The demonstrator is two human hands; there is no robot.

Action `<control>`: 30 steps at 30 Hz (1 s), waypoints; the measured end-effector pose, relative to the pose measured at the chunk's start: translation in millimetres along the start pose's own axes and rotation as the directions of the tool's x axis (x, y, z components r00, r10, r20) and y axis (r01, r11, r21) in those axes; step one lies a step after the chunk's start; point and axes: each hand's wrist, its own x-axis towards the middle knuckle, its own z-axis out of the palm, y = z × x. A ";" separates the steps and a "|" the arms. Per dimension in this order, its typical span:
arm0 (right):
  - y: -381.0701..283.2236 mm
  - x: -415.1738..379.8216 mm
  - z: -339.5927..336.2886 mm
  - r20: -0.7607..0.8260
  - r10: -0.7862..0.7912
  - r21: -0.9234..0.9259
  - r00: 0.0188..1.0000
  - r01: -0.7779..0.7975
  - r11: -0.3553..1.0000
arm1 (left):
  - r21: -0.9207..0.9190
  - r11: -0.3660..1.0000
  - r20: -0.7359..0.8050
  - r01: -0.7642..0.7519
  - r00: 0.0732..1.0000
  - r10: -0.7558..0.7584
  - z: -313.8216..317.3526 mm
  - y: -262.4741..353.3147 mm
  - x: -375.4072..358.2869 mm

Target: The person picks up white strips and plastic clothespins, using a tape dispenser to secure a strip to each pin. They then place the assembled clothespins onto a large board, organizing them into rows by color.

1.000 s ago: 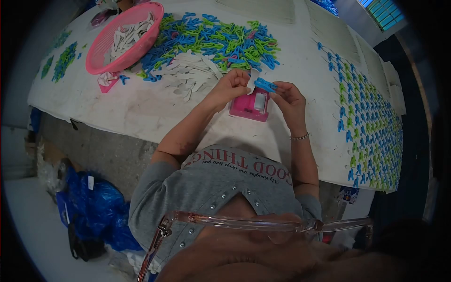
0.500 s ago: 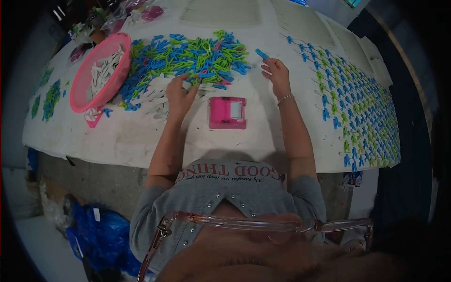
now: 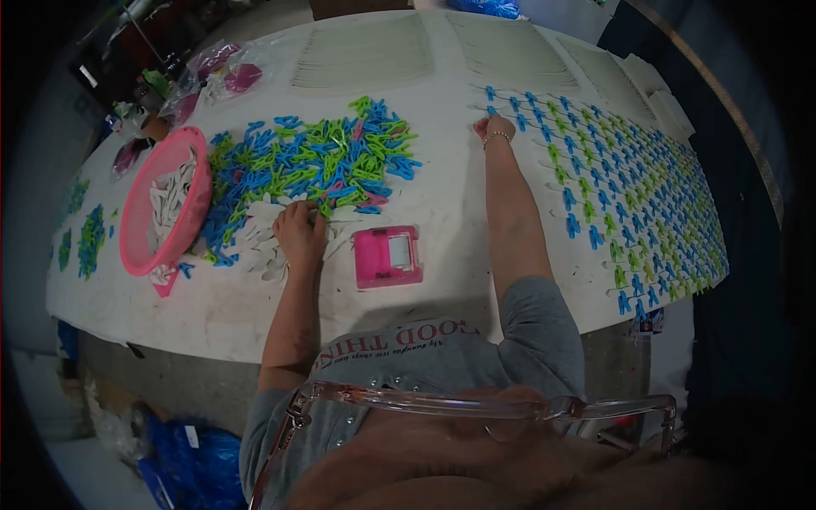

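Observation:
My right hand (image 3: 497, 129) is at the far left end of the laid-out rows, its fingers pinched at a blue clothespin (image 3: 491, 110). Another blue clothespin (image 3: 490, 92) lies just beyond it. My left hand (image 3: 302, 234) rests with curled fingers over loose white pieces (image 3: 263, 234), at the near edge of a heap of blue, green and a few pink clothespins (image 3: 314, 157). What its fingertips hold, if anything, is hidden. Rows of blue and green clothespins with thin pale pieces attached (image 3: 629, 195) cover the table's right side.
A pink basket (image 3: 200, 200) with white pieces stands tilted left of the heap. A pink box with a white label (image 3: 387, 257) lies between my arms. Flat stacks of pale strips (image 3: 365, 51) lie at the back of the white table (image 3: 212, 314). Plastic bags (image 3: 242, 76) are at the far left.
My right hand has carried the blue clothespin to the row's end. My left hand has curled its fingers at the heap's edge. The view has shifted, showing more of the far table.

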 end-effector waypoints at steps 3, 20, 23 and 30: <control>-6.1 11.8 4.5 -0.059 0.019 0.015 0.998 -0.018 1.000 | 0.012 1.000 0.009 0.008 1.000 -0.008 -0.2 0.6 0.9; 21.4 -11.0 -0.9 0.189 -0.087 -0.232 0.978 0.130 0.964 | -0.007 1.000 -0.014 -0.030 0.999 0.030 -3.8 0.3 -0.1; 31.9 -67.0 -12.9 0.346 -0.125 -0.334 0.930 0.246 0.910 | -0.025 0.999 -0.004 -0.042 0.999 0.042 -6.9 1.0 -0.1; 26.5 -171.7 -60.8 0.562 -0.119 -0.385 0.819 0.386 0.838 | -0.031 0.994 0.055 -0.108 0.993 0.109 -3.7 -11.3 -4.0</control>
